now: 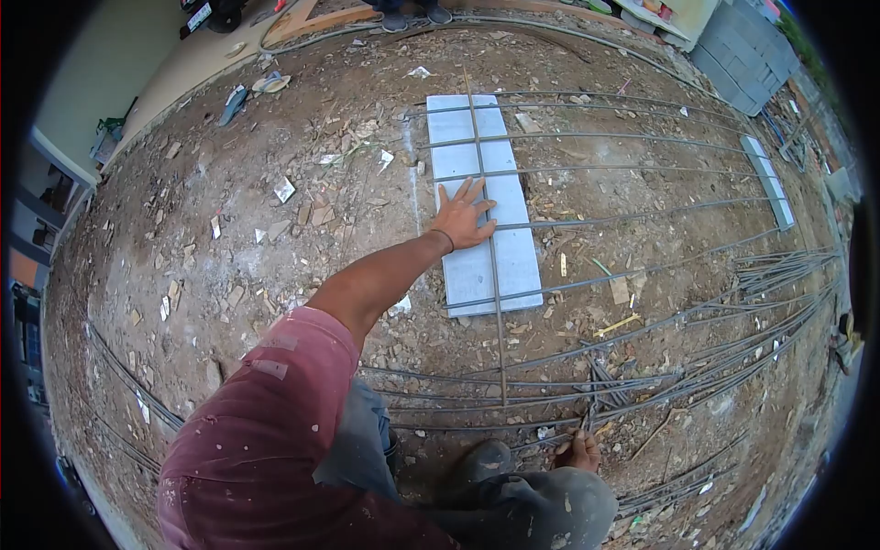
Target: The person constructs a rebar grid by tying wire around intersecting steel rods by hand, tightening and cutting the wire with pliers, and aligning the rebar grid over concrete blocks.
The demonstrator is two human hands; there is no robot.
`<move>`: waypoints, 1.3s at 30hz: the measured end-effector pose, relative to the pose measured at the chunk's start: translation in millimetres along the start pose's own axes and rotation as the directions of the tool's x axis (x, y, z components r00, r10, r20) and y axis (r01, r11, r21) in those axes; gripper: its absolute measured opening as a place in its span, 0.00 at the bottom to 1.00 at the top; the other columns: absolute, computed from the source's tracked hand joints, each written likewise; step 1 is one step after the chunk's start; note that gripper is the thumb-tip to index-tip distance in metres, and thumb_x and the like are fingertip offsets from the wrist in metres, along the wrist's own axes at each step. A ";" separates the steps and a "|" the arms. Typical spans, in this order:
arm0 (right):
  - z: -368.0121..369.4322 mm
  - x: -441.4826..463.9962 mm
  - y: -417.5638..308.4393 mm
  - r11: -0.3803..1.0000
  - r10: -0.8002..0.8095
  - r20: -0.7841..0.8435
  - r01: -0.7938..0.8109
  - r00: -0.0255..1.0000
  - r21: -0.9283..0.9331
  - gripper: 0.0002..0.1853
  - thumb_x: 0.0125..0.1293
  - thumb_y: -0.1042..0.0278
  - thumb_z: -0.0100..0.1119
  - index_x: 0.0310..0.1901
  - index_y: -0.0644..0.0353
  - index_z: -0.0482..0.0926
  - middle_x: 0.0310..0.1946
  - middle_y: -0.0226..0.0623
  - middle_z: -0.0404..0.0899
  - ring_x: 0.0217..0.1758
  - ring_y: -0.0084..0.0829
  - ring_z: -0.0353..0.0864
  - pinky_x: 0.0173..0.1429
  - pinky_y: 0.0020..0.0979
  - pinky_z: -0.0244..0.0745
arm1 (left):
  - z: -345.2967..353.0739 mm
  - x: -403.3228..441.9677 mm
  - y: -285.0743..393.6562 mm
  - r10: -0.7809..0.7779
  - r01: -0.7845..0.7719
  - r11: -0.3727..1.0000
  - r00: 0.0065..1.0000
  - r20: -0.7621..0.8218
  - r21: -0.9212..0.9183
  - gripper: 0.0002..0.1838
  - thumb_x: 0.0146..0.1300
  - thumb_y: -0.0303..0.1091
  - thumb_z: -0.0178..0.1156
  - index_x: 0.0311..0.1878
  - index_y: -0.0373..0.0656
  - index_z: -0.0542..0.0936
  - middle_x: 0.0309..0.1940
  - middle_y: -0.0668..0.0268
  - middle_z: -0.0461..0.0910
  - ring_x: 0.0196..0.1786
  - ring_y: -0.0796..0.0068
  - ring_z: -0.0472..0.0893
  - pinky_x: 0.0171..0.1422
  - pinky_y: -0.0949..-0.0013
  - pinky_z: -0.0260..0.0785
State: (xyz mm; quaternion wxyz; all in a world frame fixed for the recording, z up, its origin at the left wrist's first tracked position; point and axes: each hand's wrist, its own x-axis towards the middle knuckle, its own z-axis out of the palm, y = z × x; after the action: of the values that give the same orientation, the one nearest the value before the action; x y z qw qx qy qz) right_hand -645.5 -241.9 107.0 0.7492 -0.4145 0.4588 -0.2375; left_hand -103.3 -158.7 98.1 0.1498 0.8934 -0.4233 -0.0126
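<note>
Apparently to steady rod (498, 302), left hand (464, 217) spread over it and board (467, 275); right hand (578, 450) curled by knee (579, 511), can't tell its hold

Under even daylight, brown earth ground (247, 137) strewn with broken rubble (323, 215) spreads out to a pale wall (105, 64) and a smooth walkway (192, 69) at the far left, and to stacked grey blocks (747, 55) with green foliage (808, 41) beyond them at the far right.
</note>
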 end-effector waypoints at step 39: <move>214.0 87.6 -74.2 0.660 0.379 0.391 0.050 0.839 -0.749 0.13 0.81 0.71 0.47 0.52 0.65 0.82 0.28 0.33 0.81 0.16 0.25 0.67 0.20 0.26 0.59 | -11.5 -165.3 16.7 -0.243 0.217 0.821 0.970 0.021 -0.528 0.16 0.71 0.39 0.65 0.51 0.38 0.74 0.42 0.56 0.80 0.42 0.65 0.81 0.50 0.58 0.75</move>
State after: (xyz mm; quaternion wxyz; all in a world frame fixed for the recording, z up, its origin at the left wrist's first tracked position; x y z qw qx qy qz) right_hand -413.7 -260.4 176.6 0.6314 -0.6818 0.3333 0.1591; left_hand -220.2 -40.1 96.5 0.3960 0.8625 -0.2893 -0.1248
